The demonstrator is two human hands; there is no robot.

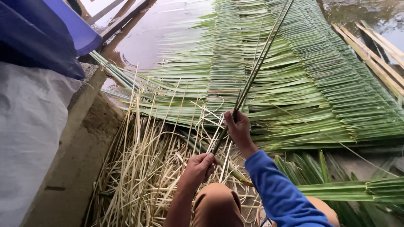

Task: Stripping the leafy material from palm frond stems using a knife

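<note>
My right hand (238,128), in a blue sleeve, grips a long green palm leaf strip (257,67) that runs up and to the right past the top of the view. My left hand (200,166) is closed around the lower end of the same strip, just above my knee (216,206). Both hands sit over a heap of pale dry leaf ribs (143,168). Behind them lies a large panel of woven green palm leaves (303,75).
A grey sheet (29,138) and a blue plastic tub (63,25) are at the left, beside a concrete ledge (80,143). Muddy water (160,33) lies beyond. Bamboo slats (374,54) run at the right. More green fronds (349,189) lie at lower right.
</note>
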